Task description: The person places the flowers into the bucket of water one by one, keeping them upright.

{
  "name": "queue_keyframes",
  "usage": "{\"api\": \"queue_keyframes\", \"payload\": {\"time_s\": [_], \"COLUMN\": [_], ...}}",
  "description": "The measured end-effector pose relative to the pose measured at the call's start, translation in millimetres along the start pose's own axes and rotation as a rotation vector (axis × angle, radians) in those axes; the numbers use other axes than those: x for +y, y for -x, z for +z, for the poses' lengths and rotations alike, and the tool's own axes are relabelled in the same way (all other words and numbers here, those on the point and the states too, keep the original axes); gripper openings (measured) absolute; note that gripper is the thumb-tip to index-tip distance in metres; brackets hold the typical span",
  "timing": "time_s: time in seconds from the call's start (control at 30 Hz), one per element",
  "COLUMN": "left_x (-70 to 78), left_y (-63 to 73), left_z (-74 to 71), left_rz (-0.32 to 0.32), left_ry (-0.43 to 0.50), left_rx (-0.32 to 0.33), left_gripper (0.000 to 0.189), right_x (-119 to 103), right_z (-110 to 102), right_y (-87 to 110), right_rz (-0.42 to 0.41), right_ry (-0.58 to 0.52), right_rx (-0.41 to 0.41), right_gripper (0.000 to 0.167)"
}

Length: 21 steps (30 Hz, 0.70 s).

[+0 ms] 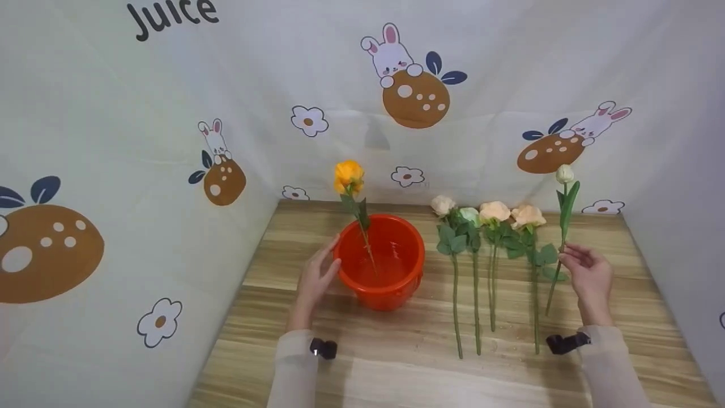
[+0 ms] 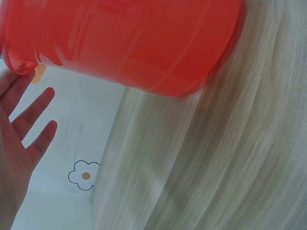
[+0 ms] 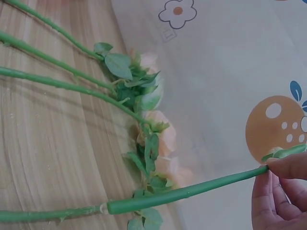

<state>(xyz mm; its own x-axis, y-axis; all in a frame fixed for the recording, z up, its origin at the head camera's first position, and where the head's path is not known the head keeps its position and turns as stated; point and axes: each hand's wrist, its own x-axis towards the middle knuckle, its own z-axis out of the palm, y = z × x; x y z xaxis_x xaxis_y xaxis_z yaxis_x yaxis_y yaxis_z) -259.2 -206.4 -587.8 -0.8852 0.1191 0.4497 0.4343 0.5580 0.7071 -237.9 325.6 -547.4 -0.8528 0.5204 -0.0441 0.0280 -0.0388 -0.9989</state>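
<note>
My right hand (image 1: 590, 277) pinches the stem of a white tulip (image 1: 564, 174) between thumb and fingers, holding it upright with a slight tilt. In the right wrist view, the tulip's green stem (image 3: 192, 191) slants away from the fingertips. On the left, my left hand (image 1: 318, 277) touches the rim of a red bucket (image 1: 382, 292), its fingers fairly straight and spread in the left wrist view. A yellow-orange rose (image 1: 349, 177) leans in the bucket, its bloom above the far left rim.
Between bucket and right hand, several roses lie in a row on the wooden table (image 1: 396, 362): a pale one (image 1: 443, 205), a greenish-white one (image 1: 469, 216) and peach ones (image 1: 494, 211). A printed cloth wall (image 1: 481, 153) stands behind and at both sides.
</note>
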Motion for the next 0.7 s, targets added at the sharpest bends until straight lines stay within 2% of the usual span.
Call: {"api": "queue_keyframes", "payload": {"time_s": [0.23, 0.33, 0.7], "left_x": [0.4, 0.6, 0.0], "left_y": [0.7, 1.1, 0.7], "left_z": [0.1, -0.2, 0.2], "left_rz": [-0.013, -0.018, -0.024], "left_ry": [0.012, 0.01, 0.026], "left_rx": [-0.005, -0.009, -0.017], "left_gripper": [0.05, 0.049, 0.05], "right_x": [-9, -14, -23], "right_z": [7, 11, 29], "right_y": [5.2, 7.5, 17.7], "right_rz": [0.032, 0.031, -0.05], "right_ry": [-0.008, -0.009, -0.117], "right_rx": [-0.013, -0.022, -0.051], "right_gripper": [0.02, 0.023, 0.02]}}
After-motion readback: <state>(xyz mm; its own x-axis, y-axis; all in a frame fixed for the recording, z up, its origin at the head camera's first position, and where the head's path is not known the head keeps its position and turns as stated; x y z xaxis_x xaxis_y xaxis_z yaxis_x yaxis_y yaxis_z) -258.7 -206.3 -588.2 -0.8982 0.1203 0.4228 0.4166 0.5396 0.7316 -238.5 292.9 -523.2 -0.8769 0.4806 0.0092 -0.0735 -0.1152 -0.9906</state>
